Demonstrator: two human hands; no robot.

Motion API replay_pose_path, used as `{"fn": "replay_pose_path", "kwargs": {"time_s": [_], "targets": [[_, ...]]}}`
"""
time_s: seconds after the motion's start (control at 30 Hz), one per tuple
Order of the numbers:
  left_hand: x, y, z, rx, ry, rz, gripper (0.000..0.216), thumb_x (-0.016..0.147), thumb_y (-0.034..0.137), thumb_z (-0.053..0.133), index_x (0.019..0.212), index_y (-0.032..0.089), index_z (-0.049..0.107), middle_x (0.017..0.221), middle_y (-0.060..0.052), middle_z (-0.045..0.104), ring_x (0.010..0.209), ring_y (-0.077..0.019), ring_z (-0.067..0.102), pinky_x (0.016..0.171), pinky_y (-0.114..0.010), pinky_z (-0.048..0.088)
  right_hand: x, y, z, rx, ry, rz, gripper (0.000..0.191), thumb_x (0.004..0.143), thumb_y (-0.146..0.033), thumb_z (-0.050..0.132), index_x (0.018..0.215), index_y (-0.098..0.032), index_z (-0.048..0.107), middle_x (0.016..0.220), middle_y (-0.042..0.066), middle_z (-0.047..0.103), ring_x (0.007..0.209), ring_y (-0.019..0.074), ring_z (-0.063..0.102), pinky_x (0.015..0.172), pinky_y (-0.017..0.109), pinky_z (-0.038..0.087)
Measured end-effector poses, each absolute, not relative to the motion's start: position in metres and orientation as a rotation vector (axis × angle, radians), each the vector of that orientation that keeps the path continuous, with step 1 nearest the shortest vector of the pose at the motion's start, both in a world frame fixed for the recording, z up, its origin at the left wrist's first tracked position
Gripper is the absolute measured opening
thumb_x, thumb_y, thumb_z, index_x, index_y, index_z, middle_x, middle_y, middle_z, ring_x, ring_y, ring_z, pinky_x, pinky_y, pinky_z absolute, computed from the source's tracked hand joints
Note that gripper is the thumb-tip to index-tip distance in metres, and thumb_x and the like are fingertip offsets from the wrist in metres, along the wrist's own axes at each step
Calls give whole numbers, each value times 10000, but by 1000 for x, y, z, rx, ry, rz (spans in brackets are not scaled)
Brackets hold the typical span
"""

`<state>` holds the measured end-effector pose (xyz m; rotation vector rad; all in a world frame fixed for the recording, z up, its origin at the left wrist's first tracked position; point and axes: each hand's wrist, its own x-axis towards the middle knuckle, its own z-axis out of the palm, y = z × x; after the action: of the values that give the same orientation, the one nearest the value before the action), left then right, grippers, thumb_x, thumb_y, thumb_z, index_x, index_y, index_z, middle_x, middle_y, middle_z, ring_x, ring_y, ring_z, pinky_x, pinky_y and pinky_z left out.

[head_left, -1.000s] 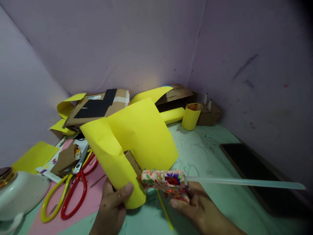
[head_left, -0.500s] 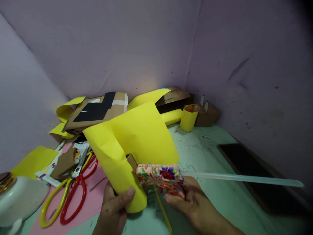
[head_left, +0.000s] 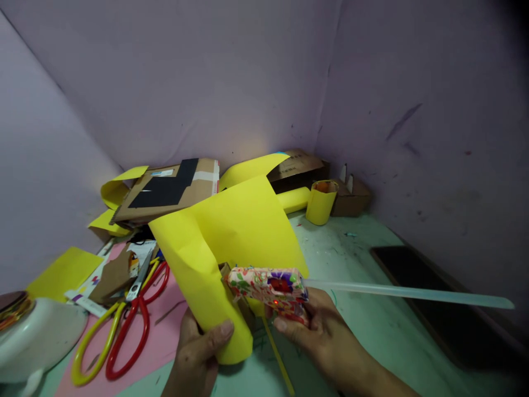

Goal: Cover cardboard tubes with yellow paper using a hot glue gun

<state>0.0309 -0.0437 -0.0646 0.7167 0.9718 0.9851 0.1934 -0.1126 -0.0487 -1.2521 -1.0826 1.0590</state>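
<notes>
My left hand (head_left: 202, 347) grips a sheet of yellow paper (head_left: 243, 226) that curls around a piece of brown cardboard (head_left: 248, 313). The thumb presses on the paper's outer face. In my right hand (head_left: 318, 331) is a glue gun (head_left: 268, 286) covered in flowered wrapping, its small red light lit. A long translucent glue stick (head_left: 409, 292) juts from its back to the right. The nozzle points left at the cardboard's edge, where paper and cardboard meet; whether it touches is hard to tell. A narrow yellow strip (head_left: 276, 353) hangs or lies below the gun.
Red-handled scissors (head_left: 128, 342) and yellow-handled scissors (head_left: 95, 347) lie on pink paper (head_left: 165, 331) at left, near a white pot (head_left: 45, 336). Cardboard boxes (head_left: 173, 190) and a yellow-covered tube (head_left: 321, 204) stand behind. A dark flat panel (head_left: 433, 303) lies at right.
The glue gun has tilted slightly, its nozzle rising a little along the cardboard's edge. The view has shifted slightly, and both hands keep their holds.
</notes>
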Motion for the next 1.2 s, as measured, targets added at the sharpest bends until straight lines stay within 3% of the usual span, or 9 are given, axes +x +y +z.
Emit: {"fn": "replay_pose_path", "kwargs": {"time_s": [0.4,0.6,0.77,0.97,1.2], "targets": [[34,-47,-60,725,962,983,860,464,193,819,1252,170,476,798,-66,745,781,-331,690,601,-362,576,193,-111,-44,-1236,-1070,1061,295,718,-186,586,992,-155,691,959,58,723,880,225,652,827,303,500],[30,-43,-66,700,969,1007,945,438,176,841,1287,196,427,810,-51,737,712,-286,693,557,-323,574,194,-117,-48,-1274,-1061,1123,247,702,-200,574,912,-136,689,869,70,716,813,233,633,765,298,502],[25,-38,-69,687,999,1006,1014,392,195,867,1290,178,397,768,-64,736,719,-321,690,571,-382,584,194,-125,-54,-1207,-1017,1192,248,723,-225,581,937,-168,694,877,41,708,825,217,626,788,280,491],[29,-40,-64,680,978,1022,918,415,188,849,1244,158,457,777,-79,739,755,-351,692,592,-406,587,193,-133,-58,-1225,-935,1212,202,757,-266,610,923,-180,684,844,32,691,848,215,613,773,270,486],[27,-38,-68,675,993,1003,970,403,184,857,1273,164,430,787,-84,740,742,-351,693,602,-424,588,190,-128,-53,-1193,-939,1198,70,723,-204,619,757,-212,679,717,-16,623,668,151,555,727,231,485]]}}
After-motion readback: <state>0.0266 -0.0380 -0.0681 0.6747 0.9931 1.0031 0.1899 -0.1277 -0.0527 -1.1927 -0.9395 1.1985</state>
